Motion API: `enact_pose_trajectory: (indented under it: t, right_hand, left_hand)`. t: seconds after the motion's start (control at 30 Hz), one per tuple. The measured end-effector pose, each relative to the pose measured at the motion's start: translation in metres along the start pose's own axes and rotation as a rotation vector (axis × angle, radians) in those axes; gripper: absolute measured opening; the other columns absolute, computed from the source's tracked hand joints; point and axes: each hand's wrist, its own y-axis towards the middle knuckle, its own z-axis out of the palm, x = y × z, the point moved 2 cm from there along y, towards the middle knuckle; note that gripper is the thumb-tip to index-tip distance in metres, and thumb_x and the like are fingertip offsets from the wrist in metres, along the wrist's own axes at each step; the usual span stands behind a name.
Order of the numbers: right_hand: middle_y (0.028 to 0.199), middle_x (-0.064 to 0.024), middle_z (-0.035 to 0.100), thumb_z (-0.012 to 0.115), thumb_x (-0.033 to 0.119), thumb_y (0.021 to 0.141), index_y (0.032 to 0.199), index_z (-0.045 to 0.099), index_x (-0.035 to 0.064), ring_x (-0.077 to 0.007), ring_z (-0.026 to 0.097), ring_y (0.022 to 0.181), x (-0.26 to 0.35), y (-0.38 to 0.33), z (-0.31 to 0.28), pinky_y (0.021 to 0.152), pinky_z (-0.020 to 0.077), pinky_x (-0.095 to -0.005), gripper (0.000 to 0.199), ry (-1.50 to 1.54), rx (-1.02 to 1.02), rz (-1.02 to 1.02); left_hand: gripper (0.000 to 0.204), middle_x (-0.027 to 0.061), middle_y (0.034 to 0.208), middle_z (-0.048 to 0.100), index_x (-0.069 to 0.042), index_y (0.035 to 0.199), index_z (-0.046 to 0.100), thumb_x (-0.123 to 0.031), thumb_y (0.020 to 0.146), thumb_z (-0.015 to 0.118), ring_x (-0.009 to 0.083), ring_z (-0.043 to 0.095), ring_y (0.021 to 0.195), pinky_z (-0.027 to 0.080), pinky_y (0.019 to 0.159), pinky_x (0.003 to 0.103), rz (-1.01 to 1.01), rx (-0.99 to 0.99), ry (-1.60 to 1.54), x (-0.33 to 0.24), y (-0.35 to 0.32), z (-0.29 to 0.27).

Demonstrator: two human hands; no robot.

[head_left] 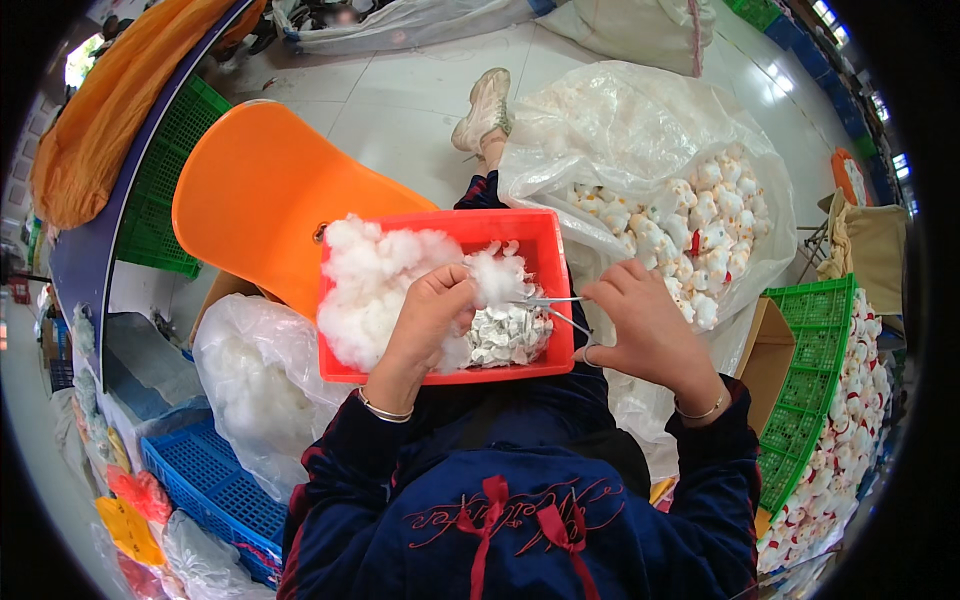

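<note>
A red plastic tray (440, 378) rests on my lap. Fluffy white stuffing (375, 290) fills its left part, and small white-grey fabric pieces (505, 338) lie heaped in its right part. Above the tray, the thumb and fingers of my left hand (432, 312) are pinched at a tuft of white stuffing (496, 278); any fabric piece within it is hidden. My right hand (645, 318) holds silver ring-handled forceps (548, 301), with the handles spread apart. Their tips point left into the tuft near my left fingertips.
A clear plastic bag (640, 115) of stuffed white toy pieces (705, 225) lies ahead on the right. An orange chair (270, 190) stands left of the tray. Another bag of stuffing (255, 375) and a blue crate (215, 480) are lower left; a green crate (805, 360) is at right.
</note>
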Motion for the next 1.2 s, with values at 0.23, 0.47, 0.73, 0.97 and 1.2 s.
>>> enact_pose_trajectory:
  t: [0.23, 0.47, 0.73, 0.97, 1.2]
  right_hand:
    - [0.091, -0.0054, 0.064, 0.077, 0.023, 0.073, 0.103, 0.07, 0.0104, -0.0265, 0.058, 0.096, 0.0, 0.003, 0.006, 0.082, 0.0415, -0.041, 0.033, 0.0, 0.102, -0.001]
    - [0.093, -0.0073, 0.063, 0.078, 0.027, 0.073, 0.102, 0.068, 0.0096, -0.0283, 0.058, 0.099, 0.006, 0.006, 0.014, 0.082, 0.0425, -0.0413, 0.035, -0.014, 0.185, 0.0]
    - [0.096, -0.0082, 0.06, 0.088, 0.029, 0.062, 0.106, 0.066, 0.0088, -0.0288, 0.054, 0.104, 0.001, 0.006, -0.01, 0.088, 0.0426, -0.0404, 0.053, 0.065, 0.019, -0.055]
    - [0.093, -0.0051, 0.062, 0.079, 0.026, 0.072, 0.107, 0.07, 0.0128, -0.0267, 0.057, 0.098, -0.002, 0.005, -0.002, 0.084, 0.0411, -0.0409, 0.038, -0.013, 0.16, 0.009]
    - [0.089, -0.0049, 0.062, 0.076, 0.023, 0.073, 0.106, 0.071, 0.0135, -0.0257, 0.058, 0.093, 0.002, 0.001, -0.004, 0.081, 0.0406, -0.0408, 0.035, 0.009, 0.084, -0.014]
  left_hand:
    - [0.009, -0.0002, 0.078, 0.066, -0.002, 0.097, 0.069, -0.01, 0.093, 0.068, 0.0022, 0.047, 0.057, 0.037, 0.052, 0.019, 0.075, -0.002, 0.127, 0.003, -0.003, 0.004]
    - [0.013, -0.0008, 0.081, 0.066, 0.001, 0.1, 0.07, -0.008, 0.091, 0.07, 0.0024, 0.052, 0.065, 0.042, 0.058, 0.02, 0.103, 0.013, 0.252, 0.005, -0.002, 0.009]
    - [0.017, -0.002, 0.083, 0.065, 0.002, 0.104, 0.071, -0.008, 0.09, 0.07, 0.002, 0.054, 0.075, 0.044, 0.065, 0.02, 0.317, 0.029, 0.62, 0.005, -0.008, 0.007]
    - [0.02, -0.0029, 0.079, 0.063, 0.002, 0.109, 0.072, -0.012, 0.095, 0.069, 0.0021, 0.048, 0.064, 0.039, 0.057, 0.019, 0.124, -0.011, 0.269, 0.0, -0.009, 0.001]
    - [0.023, -0.005, 0.076, 0.059, 0.003, 0.111, 0.072, -0.014, 0.095, 0.069, 0.0026, 0.046, 0.061, 0.036, 0.054, 0.02, 0.129, -0.001, 0.156, 0.0, -0.008, -0.001]
